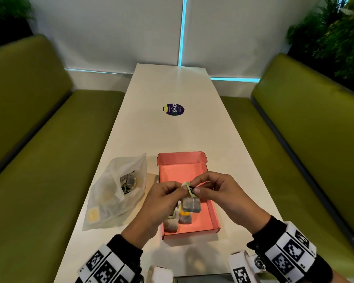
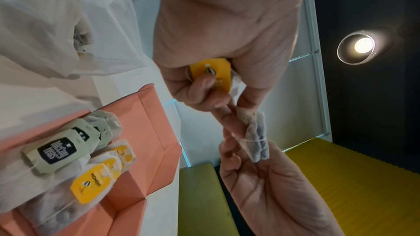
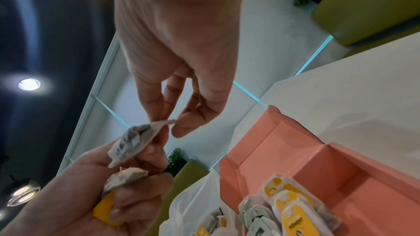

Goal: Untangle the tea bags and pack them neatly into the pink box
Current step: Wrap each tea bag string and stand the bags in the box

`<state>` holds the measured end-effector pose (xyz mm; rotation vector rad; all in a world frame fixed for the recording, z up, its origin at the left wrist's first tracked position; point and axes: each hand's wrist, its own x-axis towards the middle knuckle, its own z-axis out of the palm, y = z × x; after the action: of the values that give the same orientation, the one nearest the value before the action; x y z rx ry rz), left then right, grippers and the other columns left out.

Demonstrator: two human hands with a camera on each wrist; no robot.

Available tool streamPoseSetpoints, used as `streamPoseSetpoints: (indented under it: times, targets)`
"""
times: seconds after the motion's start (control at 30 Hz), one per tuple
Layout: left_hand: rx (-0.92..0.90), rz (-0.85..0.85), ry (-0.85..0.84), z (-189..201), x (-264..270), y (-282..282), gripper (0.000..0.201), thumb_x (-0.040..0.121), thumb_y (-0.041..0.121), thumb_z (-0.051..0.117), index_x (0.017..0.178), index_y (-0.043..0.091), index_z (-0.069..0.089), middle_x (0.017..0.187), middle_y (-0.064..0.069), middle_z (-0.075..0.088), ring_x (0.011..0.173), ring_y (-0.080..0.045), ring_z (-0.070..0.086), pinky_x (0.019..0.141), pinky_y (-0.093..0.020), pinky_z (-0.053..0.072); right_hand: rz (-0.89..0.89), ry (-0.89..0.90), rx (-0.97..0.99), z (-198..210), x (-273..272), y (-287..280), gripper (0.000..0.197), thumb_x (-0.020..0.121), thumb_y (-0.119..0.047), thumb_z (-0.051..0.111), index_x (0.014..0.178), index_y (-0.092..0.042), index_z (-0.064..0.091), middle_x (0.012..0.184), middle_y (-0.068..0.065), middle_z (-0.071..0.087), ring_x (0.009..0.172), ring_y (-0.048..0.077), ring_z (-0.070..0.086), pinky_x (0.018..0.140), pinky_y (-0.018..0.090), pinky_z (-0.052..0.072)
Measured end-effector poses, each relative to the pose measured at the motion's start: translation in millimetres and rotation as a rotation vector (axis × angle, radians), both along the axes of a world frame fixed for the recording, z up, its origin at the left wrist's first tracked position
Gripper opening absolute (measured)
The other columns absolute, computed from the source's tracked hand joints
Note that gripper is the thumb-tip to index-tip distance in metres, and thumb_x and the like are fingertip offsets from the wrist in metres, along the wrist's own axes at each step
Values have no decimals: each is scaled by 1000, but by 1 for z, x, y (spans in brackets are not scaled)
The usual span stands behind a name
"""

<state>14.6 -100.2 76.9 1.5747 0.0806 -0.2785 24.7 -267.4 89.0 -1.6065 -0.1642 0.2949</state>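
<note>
Right now I'm in the middle of the untangling step, with both hands raised over the near half of the pink box (image 1: 207, 211). My left hand (image 1: 161, 203) is curled round a small clump: the left wrist view shows a yellow tag (image 2: 212, 74) tucked against the palm under bent fingers (image 2: 200, 94), and the right wrist view shows a crumpled bag (image 3: 124, 179) held there with it. My right hand (image 1: 221, 193) pinches with thumb and forefinger at the top of a grey tea bag (image 1: 191, 205), which hangs between the two hands just above the box, and its other fingers are loosely bent and hold nothing. A pale green tag (image 1: 189, 188) sits between my two pinches in the head view. I can't make out the threads clearly enough to say how they cross. Packed bags (image 2: 75, 159) already lie in two overlapping rows at the near end of the box, green tags beside yellow ones, with the far half bare. The white plastic bag (image 1: 119, 193) on the counter (image 1: 172, 131) to the left of the box has more tangled bags inside. As I judge it, the next move calls for a gentle, steady pull apart, easing the string free rather than yanking, since the paper tears easily; then the freed bag should go down flat, next in its row.
</note>
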Motion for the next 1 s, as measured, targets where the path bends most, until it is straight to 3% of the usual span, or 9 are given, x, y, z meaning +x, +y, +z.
streamPoseSetpoints:
  times: [0.2,0.33,0.37,0.47,0.5,0.63,0.77,0.83,1.0]
  targets:
    - [-9,-39,15,-3,0,0,21,92,10,54,77,6,69,70,-11,44,61,-21,34,48,-21,26,19,122,2,3,4,1,26,82,3,63,102,-11,55,81,2,62,63,8,57,58,21,47]
    - [21,-28,-43,-5,-2,1,22,91,12,57,77,9,73,60,-2,53,56,-13,41,50,-16,32,71,158,-46,4,3,1,10,86,-1,60,92,-9,61,78,3,63,64,8,58,58,19,45]
    - [40,-30,-63,-5,-2,2,22,91,15,58,75,14,74,61,-2,58,57,-12,46,54,-18,37,66,154,-60,4,3,2,7,86,-1,60,89,-8,61,76,3,64,62,7,58,56,18,45]
    - [78,1,-118,-8,-4,0,18,89,22,61,77,21,75,76,-8,70,73,-31,62,71,-41,50,20,144,-84,3,2,4,5,85,-1,62,88,-5,61,71,1,66,59,8,61,53,18,45]
    - [85,40,-140,-8,-5,-2,16,88,23,62,79,22,74,78,-6,70,78,-28,65,75,-42,52,-1,144,-76,3,2,5,5,84,-1,62,88,-4,61,70,1,66,57,9,61,52,19,45]
    - [106,249,-281,-9,-8,-6,12,84,20,67,93,26,63,79,10,62,65,2,56,64,-18,46,-109,174,2,4,4,9,7,84,0,62,81,-6,58,67,6,62,53,13,57,48,20,43]
    - [302,244,-501,-18,-11,-4,22,79,19,73,73,30,56,80,9,57,61,1,49,57,-12,36,-169,195,41,6,4,10,6,84,-1,62,80,-6,59,68,8,63,55,16,59,54,28,46]
    - [417,216,-563,-21,-13,-7,18,76,24,73,69,33,60,79,10,56,69,0,53,58,-11,37,-175,201,39,6,3,10,4,84,-2,62,83,-5,59,69,8,63,55,17,60,53,26,47]
    - [487,227,-503,-20,-13,-9,6,74,27,77,72,30,72,78,16,60,75,-3,58,63,-19,43,-181,212,33,6,2,10,5,84,-2,62,83,-6,60,70,8,63,56,17,61,48,20,45]
